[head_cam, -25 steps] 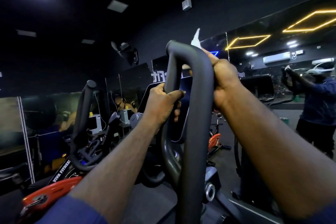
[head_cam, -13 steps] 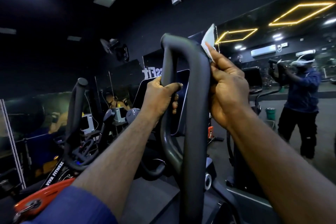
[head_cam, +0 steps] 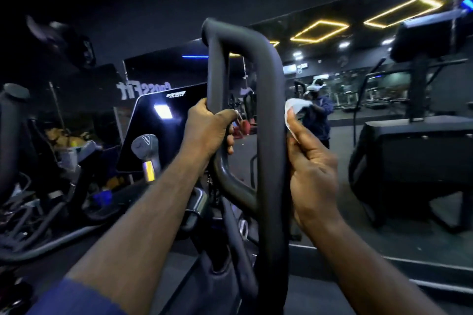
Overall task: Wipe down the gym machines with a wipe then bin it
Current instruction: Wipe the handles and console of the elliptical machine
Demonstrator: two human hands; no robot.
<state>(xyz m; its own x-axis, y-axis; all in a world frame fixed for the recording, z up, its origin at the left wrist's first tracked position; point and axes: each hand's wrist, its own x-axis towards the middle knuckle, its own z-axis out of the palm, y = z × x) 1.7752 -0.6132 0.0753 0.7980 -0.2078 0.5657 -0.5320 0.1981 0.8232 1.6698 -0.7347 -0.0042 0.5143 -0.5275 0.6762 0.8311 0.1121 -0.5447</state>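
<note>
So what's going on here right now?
A person is partway through wiping a gym machine. The left hand grips the inner bar of the looped black handle, steadying it. The right hand pinches a white wipe against the right side of the handle's outer bar, around mid-height. The wipe is in use and not yet binned. The machine's dark console screen sits just left of the handle.

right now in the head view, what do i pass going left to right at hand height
console screen → left hand → outer bar of the handle → right hand pinching the wipe → black machine
</note>
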